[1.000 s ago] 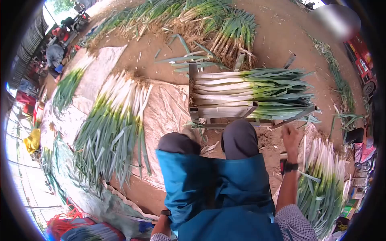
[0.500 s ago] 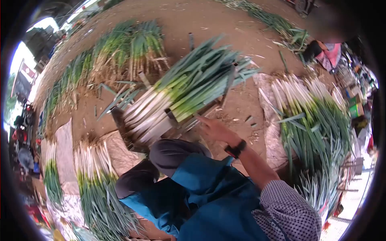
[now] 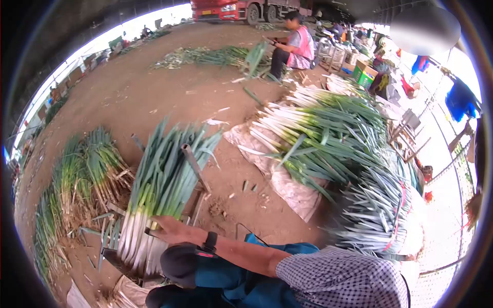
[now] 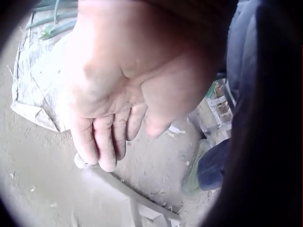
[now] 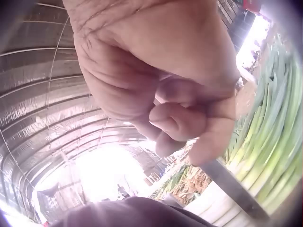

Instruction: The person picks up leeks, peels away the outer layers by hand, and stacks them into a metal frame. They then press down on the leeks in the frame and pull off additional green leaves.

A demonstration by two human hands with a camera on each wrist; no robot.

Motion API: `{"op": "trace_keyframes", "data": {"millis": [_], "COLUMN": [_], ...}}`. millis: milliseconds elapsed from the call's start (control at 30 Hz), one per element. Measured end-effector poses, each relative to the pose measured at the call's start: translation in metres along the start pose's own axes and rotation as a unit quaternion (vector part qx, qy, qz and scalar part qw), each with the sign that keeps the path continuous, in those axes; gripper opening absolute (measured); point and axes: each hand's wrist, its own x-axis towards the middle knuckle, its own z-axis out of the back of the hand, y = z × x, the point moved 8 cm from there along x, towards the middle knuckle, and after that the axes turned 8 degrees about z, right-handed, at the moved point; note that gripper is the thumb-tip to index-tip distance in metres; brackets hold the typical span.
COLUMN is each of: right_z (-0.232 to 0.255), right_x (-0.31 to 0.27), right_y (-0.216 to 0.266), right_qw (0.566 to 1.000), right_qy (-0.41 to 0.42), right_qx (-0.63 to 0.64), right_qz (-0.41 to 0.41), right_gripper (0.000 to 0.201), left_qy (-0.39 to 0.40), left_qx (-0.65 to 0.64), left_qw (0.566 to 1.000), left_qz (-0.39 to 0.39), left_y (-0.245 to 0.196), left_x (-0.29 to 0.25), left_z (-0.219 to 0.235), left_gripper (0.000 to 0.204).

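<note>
A bundle of long green onions [image 3: 159, 187] lies in a metal rack [image 3: 195, 168], white ends toward the person's knees. My right hand [image 3: 177, 231] is over the rack's near side. In the right wrist view its fingers [image 5: 175, 120] hang loosely curled, the index fingertip right at the end of a flat metal bar [image 5: 234, 191] beside the onions. My left hand [image 4: 113, 90], out of the head view, hangs palm toward its camera with relaxed fingers and nothing in the palm. A blurred pale bar [image 4: 118, 194] is below its fingertips.
A big heap of green onions [image 3: 328, 128] lies on a cloth [image 3: 295, 192] to the right, with a tied bundle [image 3: 372, 210] nearer. More onions with roots [image 3: 92, 169] stand at the left. A person in a pink vest [image 3: 303, 49] sits farther back, before a red truck [image 3: 226, 11].
The head view has swung to the right, bringing the seated person and truck in. My right hand has come from beside the rack to its near edge. My left arm has left the head view.
</note>
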Motion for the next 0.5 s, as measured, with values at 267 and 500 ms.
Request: {"op": "trace_keyframes", "data": {"millis": [267,500], "right_z": [-0.033,-0.078], "right_x": [0.000,-0.030], "right_y": [0.002,0.070], "right_qw": [0.997,0.932], "right_qy": [0.042,0.067], "right_qx": [-0.001,0.337], "right_qz": [0.068,-0.118], "right_gripper": [0.030,0.073], "left_qy": [-0.032,-0.115], "left_qx": [0.003,-0.063], "left_qw": [0.999,0.991], "left_qz": [-0.010,-0.004], "left_y": [0.000,0.062], "left_x": [-0.019,-0.099], "left_z": [0.026,0.098], "left_gripper": [0.058,0.060]}}
